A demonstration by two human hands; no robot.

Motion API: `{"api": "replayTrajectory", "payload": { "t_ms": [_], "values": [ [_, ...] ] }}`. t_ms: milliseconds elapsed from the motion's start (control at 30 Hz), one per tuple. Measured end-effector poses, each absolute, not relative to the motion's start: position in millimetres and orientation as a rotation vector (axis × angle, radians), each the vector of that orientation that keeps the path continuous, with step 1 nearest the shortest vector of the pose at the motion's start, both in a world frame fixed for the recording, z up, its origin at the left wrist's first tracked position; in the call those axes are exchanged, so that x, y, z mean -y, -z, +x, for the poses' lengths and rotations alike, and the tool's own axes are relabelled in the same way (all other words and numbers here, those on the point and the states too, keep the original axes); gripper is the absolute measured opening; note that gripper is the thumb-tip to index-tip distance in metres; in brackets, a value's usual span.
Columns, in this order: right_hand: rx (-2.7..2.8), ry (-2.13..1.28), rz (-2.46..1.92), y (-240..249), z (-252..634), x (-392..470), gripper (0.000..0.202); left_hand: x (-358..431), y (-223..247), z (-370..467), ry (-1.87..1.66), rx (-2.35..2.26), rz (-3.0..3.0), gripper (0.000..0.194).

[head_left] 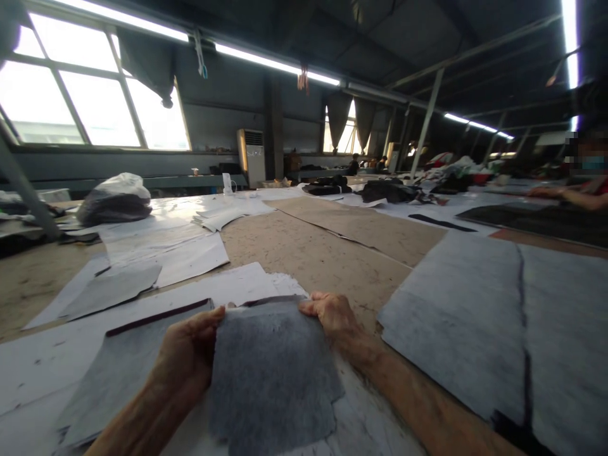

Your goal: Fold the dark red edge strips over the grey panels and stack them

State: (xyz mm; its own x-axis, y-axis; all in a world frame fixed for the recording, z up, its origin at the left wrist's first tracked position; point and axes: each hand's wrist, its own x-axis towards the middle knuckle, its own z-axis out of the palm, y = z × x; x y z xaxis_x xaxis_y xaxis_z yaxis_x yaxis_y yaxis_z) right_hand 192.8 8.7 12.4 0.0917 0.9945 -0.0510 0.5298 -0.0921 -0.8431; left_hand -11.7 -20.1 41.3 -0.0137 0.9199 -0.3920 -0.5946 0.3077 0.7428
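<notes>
Head view: grey cloth (275,380) directly ahead of me. My left hand (202,342) pinches its far left corner, my right hand (330,313) its far right; neither is clearly nearer. Long axis seems to run from that far edge back toward me; whether the near end rests on anything, I can't tell. Just left, a second piece (137,354) with a dark strip (159,318) along its far edge lies on white paper (38,367). A large pale sheet (456,297) lies right. Brown surface (270,247) beyond, stuffed bag (114,199) far left. Windows (76,82), tube lights (280,63), a co-worker's hand (546,191) far right.
</notes>
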Motion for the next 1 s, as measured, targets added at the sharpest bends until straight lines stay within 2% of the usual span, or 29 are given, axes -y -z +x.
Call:
{"api": "replayTrajectory", "payload": {
  "t_ms": [133, 233, 300, 367, 467, 533, 733, 1000],
  "values": [
    [1.476, -0.797, -1.777, -9, 205, -15, 0.024, 17, -46, -27, -1.094, -0.947, 0.446, 0.018],
    [1.436, -0.722, -1.818, -9, 212, -19, 0.022, 14, -49, -45, -1.263, -1.129, 0.569, 0.015],
    [1.433, -0.707, -1.817, -9, 209, -20, 0.022, 18, -48, -47, -1.377, -1.410, 0.895, 0.013],
    [1.442, -0.716, -1.797, -10, 203, -17, 0.022, 29, -45, -33, -1.295, -1.556, 1.493, 0.021],
    [1.461, -0.750, -1.748, -10, 196, -12, 0.022, 48, -37, 12, -1.027, -1.344, 2.223, 0.025],
    [1.466, -0.779, -1.713, -10, 195, -10, 0.022, 53, -31, 44, -0.843, -1.320, 2.412, 0.035],
    [1.438, -0.969, -1.607, -17, 201, -7, 0.023, 37, -18, 78, -0.669, -1.524, 2.156, 0.032],
    [1.229, -1.267, -1.526, -16, 205, -12, 0.024, 32, -18, 85, -0.678, -1.681, 2.200, 0.050]
  ]
}}
